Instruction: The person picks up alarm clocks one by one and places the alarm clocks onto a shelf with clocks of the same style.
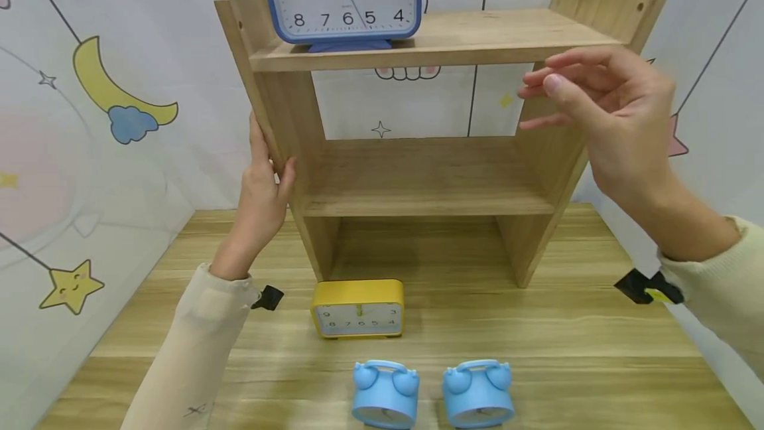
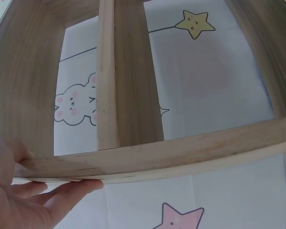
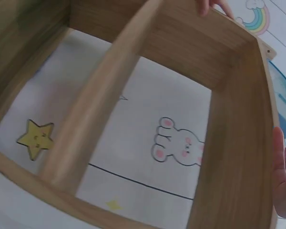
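A wooden shelf unit [image 1: 430, 181] stands on the table, and my left hand [image 1: 262, 194] grips the edge of its left side panel. In the left wrist view, the thumb and fingers of that hand [image 2: 33, 200] lie on opposite sides of the panel [image 2: 148, 160]. A large square blue clock [image 1: 316, 2] stands upright on the left half of the top board; its upper part is out of the head view. My right hand [image 1: 627, 118] is raised by the right end of the top board, fingers slightly bent, holding nothing.
A yellow rectangular clock [image 1: 358, 292] sits on the table in front of the unit's left leg. Nearer me are two light blue alarm clocks, a left one [image 1: 384, 393] and a right one [image 1: 477, 393]. Patterned white sheets [image 1: 137, 171] line the back and sides.
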{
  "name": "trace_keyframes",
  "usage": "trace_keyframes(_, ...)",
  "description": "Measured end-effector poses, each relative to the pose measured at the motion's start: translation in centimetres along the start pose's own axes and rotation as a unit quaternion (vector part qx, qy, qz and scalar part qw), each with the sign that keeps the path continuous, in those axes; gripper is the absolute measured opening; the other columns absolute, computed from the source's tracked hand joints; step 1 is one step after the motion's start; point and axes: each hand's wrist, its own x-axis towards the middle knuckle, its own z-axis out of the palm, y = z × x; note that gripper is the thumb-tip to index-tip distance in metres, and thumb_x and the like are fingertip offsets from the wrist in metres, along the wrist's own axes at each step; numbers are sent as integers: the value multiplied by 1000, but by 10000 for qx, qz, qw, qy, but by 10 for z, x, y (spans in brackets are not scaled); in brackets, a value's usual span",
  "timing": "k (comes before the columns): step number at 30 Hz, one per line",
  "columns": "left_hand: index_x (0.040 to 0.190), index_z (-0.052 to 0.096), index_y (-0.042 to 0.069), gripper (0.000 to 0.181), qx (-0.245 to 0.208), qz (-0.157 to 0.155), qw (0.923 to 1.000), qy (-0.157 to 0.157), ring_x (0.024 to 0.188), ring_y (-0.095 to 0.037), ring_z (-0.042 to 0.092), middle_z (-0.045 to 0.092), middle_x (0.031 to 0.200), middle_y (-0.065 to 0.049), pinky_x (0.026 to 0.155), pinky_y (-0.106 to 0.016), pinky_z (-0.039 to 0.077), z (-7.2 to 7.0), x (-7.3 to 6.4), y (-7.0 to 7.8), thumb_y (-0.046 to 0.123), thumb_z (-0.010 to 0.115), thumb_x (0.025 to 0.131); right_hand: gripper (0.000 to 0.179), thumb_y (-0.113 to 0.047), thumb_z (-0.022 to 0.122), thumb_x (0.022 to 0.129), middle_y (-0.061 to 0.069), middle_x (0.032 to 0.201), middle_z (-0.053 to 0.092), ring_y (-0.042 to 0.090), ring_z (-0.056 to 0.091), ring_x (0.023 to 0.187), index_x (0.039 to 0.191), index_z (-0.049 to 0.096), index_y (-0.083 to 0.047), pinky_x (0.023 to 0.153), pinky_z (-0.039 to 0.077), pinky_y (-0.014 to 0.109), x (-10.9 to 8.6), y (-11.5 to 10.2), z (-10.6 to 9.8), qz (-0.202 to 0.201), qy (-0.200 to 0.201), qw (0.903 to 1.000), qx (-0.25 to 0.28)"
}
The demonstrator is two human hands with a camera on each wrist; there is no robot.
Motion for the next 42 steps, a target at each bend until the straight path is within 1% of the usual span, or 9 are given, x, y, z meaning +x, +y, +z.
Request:
trace_keyframes(3,159,-6,11,79,27,-39,10000,-33,125,-43,51,34,151,-28,93,-57,51,0,0,0,5,50,103,22,15,63,89,34,97,66,36,69,88,106,56,27,63,61,42,-16,7,-8,-2,-128,9993,-340)
trace_keyframes(7,159,-6,10,79,45,-52,10000,-61,125,-43,50,33,151,-28,93,-58,51,0,1,1,5,50,103,21,16,62,89,32,99,68,32,70,88,107,56,27,65,61,39,-34,14,-20,-1,-171,9975,-679)
trace_keyframes(11,159,-5,10,80,11,-17,10000,-35,126,-42,50,33,152,-27,94,-57,50,0,0,1,5,50,103,20,18,60,89,30,99,68,30,71,86,107,56,27,65,61,37,-47,18,-29,120,-174,9968,-768)
trace_keyframes(17,160,-3,11,79,-8,37,10000,49,126,-42,51,34,152,-25,96,-58,49,-1,1,1,4,51,102,20,21,58,88,30,100,68,29,71,86,107,56,27,66,60,38,-64,22,-35,419,-304,9966,-643)
trace_keyframes(23,160,-4,11,79,0,-7,10000,-4,125,-42,51,33,153,-25,96,-58,49,-1,1,1,5,51,102,20,24,56,88,31,102,68,29,71,90,108,55,27,68,60,38,-79,27,-37,563,-490,9955,-589)
trace_keyframes(26,159,-4,11,79,-16,-10,10000,-8,125,-42,51,33,153,-24,95,-58,49,-1,1,1,5,51,102,21,25,56,87,30,102,68,28,72,84,108,56,26,71,60,36,-86,30,-38,656,-511,9947,-608)
trace_keyframes(32,159,-4,11,79,-29,38,10000,19,125,-42,52,33,153,-25,94,-59,50,0,0,0,5,50,102,22,28,55,85,28,101,69,26,72,81,107,57,25,68,61,34,-99,37,-41,797,-596,9928,-669)
trace_keyframes(36,159,-4,10,79,-19,32,10000,15,125,-43,51,33,152,-25,95,-58,49,0,0,-1,4,50,102,22,25,57,87,26,103,69,26,72,82,109,59,21,69,61,34,-108,39,-42,1069,-737,9872,-924)
trace_keyframes(42,159,-5,9,78,-17,18,10000,0,126,-43,50,31,153,-26,96,-58,48,0,0,0,5,50,103,23,15,62,91,19,107,71,25,71,82,113,63,12,75,60,32,-119,41,-45,1745,-887,9674,-1608)
